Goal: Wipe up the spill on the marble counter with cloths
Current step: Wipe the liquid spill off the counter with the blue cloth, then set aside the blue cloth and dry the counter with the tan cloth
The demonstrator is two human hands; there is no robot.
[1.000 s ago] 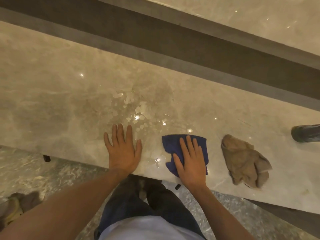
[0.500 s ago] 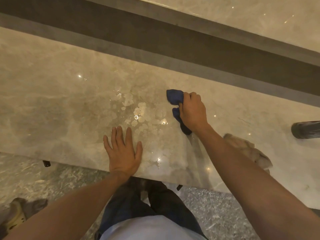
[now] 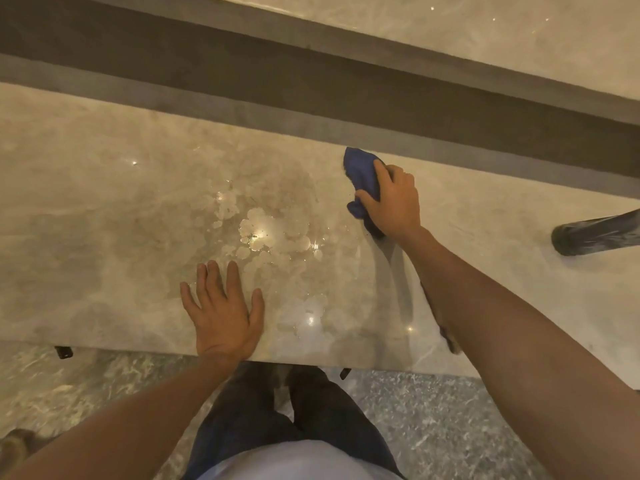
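Both hands are on the table: the right hand point(image 3: 393, 202) grips a bunched blue cloth point(image 3: 363, 178) close to the far edge, the left hand point(image 3: 223, 311) lies flat, fingers spread, at the near edge. Between them the spill point(image 3: 263, 237) glistens in blotches mid-table. Bare marble stretches toward the left end. A dark cylinder point(image 3: 595, 237) lies toward the right end.

The marble counter point(image 3: 104, 216) carries a spill point(image 3: 266, 237) at centre, a blue cloth point(image 3: 362, 174) at two o'clock, a dark object point(image 3: 595, 237) at three.
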